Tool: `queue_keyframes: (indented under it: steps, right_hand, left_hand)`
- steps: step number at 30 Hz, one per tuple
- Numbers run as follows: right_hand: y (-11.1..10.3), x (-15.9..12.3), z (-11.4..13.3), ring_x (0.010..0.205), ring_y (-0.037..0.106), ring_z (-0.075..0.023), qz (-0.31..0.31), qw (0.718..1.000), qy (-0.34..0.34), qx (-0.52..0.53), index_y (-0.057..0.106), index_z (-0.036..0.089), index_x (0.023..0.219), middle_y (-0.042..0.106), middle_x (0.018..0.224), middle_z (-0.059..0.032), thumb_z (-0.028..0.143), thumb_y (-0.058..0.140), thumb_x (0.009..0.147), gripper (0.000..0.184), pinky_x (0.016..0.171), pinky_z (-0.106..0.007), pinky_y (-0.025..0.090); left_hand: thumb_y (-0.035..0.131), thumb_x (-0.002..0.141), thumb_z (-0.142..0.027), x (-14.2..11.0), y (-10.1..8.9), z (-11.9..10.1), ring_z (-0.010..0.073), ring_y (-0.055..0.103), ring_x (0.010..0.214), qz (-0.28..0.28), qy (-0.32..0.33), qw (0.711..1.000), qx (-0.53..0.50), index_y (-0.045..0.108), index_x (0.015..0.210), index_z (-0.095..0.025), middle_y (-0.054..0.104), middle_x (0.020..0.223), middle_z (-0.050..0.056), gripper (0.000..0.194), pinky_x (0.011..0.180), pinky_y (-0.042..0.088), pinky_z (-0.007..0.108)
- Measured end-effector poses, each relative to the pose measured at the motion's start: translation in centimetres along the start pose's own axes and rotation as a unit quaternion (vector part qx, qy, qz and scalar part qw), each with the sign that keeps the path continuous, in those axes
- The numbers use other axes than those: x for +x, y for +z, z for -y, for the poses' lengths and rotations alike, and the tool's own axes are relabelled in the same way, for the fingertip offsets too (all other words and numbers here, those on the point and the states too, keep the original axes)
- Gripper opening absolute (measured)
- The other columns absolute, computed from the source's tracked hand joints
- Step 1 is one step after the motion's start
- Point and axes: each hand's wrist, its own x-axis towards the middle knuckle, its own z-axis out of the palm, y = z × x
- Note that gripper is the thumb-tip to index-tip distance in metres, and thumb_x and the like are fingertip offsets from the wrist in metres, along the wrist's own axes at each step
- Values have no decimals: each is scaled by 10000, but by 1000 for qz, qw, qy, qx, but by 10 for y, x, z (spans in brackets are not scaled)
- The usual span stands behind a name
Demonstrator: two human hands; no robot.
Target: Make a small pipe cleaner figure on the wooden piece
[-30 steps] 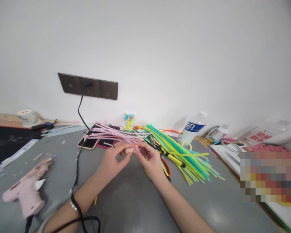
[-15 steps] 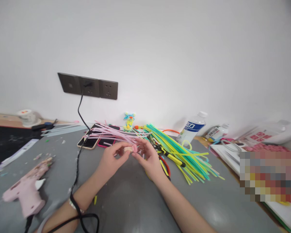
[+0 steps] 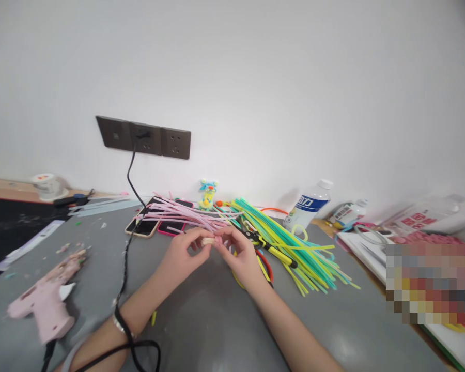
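Observation:
My left hand (image 3: 186,254) pinches a small cream and pink piece (image 3: 208,241) between thumb and fingertips, above the grey table. From the other side, my right hand (image 3: 238,254) grips the pink end of the same piece; its fingers cover much of it, so its exact kind cannot be made out. Just behind both hands lies a bundle of pink pipe cleaners (image 3: 186,213). To the right is a bigger bundle of green and yellow pipe cleaners (image 3: 306,258), with yellow-and-black-handled pliers (image 3: 273,249) on top. A red-handled tool (image 3: 267,264) sits partly behind my right hand.
A pink glue gun (image 3: 48,307) lies at left. Its black cable (image 3: 124,263) crosses my left forearm. Two phones (image 3: 141,227) lie under the pink bundle. A small blue-yellow figure (image 3: 208,195) and a bottle (image 3: 308,204) stand near the wall; papers (image 3: 366,253) are at right.
My fingers have closed in around the small piece, and its pink end is now more covered by my right hand. The view has shifted slightly; the table things stay put.

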Motion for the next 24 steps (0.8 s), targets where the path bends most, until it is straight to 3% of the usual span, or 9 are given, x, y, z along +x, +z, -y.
queue_keyframes:
  steps: [9,16,21,24]
  right_hand:
    - [-3,-3,1,697,622,-184,-15,996,-7,-93,687,200,859,705,749,-29,225,589,877,103,679,-310,464]
    - [-1,-4,6,983,593,-223,-67,985,-94,-125,651,219,810,600,1012,-80,152,576,881,123,831,-355,478]
    - [0,-6,8,950,595,-211,-70,979,-138,-133,609,222,830,590,964,-69,125,529,907,148,841,-359,474]
    - [-1,-7,6,901,611,-210,-62,976,-154,-139,600,226,832,622,899,-56,142,550,910,125,813,-357,474]
  left_hand:
    - [552,810,-161,-1,4,7,155,629,777,27,3,1000,-8,642,891,-181,677,834,29,123,664,493,234]
    - [600,818,-220,-1,5,3,166,668,824,36,-33,992,-116,648,896,-161,703,869,48,109,798,551,289]
    - [604,766,-151,-3,5,-2,152,674,785,31,-44,985,-163,635,836,-159,700,808,30,77,737,559,251]
    - [643,755,-197,-2,5,-3,161,675,777,32,-59,980,-187,640,863,-158,698,814,38,115,716,569,257]
